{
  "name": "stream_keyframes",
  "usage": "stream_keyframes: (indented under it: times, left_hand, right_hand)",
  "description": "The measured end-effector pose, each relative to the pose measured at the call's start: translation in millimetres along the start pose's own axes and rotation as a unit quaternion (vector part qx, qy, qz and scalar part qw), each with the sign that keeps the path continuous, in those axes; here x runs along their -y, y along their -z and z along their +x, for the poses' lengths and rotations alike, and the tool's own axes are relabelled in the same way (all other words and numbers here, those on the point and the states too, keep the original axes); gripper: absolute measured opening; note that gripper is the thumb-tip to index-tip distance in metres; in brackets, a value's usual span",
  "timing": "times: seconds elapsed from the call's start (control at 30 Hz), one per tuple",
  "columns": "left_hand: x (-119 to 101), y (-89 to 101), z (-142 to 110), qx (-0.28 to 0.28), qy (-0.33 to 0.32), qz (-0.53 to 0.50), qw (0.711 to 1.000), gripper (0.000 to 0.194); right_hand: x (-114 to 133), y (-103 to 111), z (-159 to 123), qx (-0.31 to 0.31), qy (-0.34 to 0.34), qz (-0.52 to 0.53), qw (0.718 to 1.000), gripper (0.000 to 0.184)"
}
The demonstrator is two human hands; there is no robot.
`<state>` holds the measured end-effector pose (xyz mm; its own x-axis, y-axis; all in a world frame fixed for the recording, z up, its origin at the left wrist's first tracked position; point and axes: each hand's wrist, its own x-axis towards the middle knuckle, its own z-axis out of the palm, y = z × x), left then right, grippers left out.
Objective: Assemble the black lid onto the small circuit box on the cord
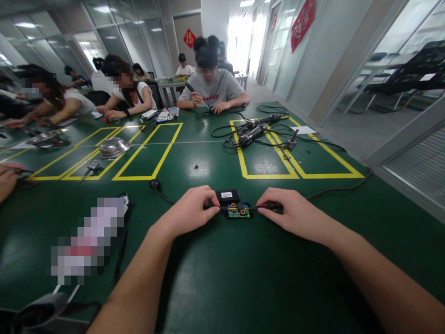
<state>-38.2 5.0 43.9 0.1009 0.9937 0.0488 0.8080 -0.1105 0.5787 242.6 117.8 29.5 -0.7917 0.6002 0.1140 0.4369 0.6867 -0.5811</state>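
In front of me a small green circuit board (239, 213) with copper-wound coils lies in an open black case half. Black cables run out from its left and right ends. My left hand (196, 208) pinches the left cable (223, 208) between thumb and fingers, close to the board. On the other side my right hand (281, 208) is closed on the right cable (255, 209) the same way. Just behind the board sits a black case cover (227, 195) with a white label. The left cable leads back to a round black plug (155, 185).
Coiled cables with black electric screwdrivers (253, 132) lie at the back right. Yellow tape (271, 176) marks rectangles on the green table (208, 287). A metal bowl (114, 147) stands at left, a blurred-out object (90, 241) nearer. A person (212, 83) works opposite; others sit left.
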Motion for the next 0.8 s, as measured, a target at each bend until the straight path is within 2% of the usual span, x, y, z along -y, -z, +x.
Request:
stream_keyframes:
  times: [0.27,0.6,0.8]
  left_hand:
    - [0,-0.8,-1,-0.004,0.005,0.006,1.000,0.006]
    - [7,-6.8,6,0.045,0.057,-0.038,0.997,0.007]
    - [10,-6.8,4,0.036,0.029,-0.017,0.999,0.006]
  right_hand:
    - [0,2,1,0.013,-0.027,0.014,0.999,0.018]
    - [-11,-2,3,0.035,-0.028,0.021,0.999,0.020]
    - [-11,-5,3,0.030,-0.027,0.013,0.999,0.019]
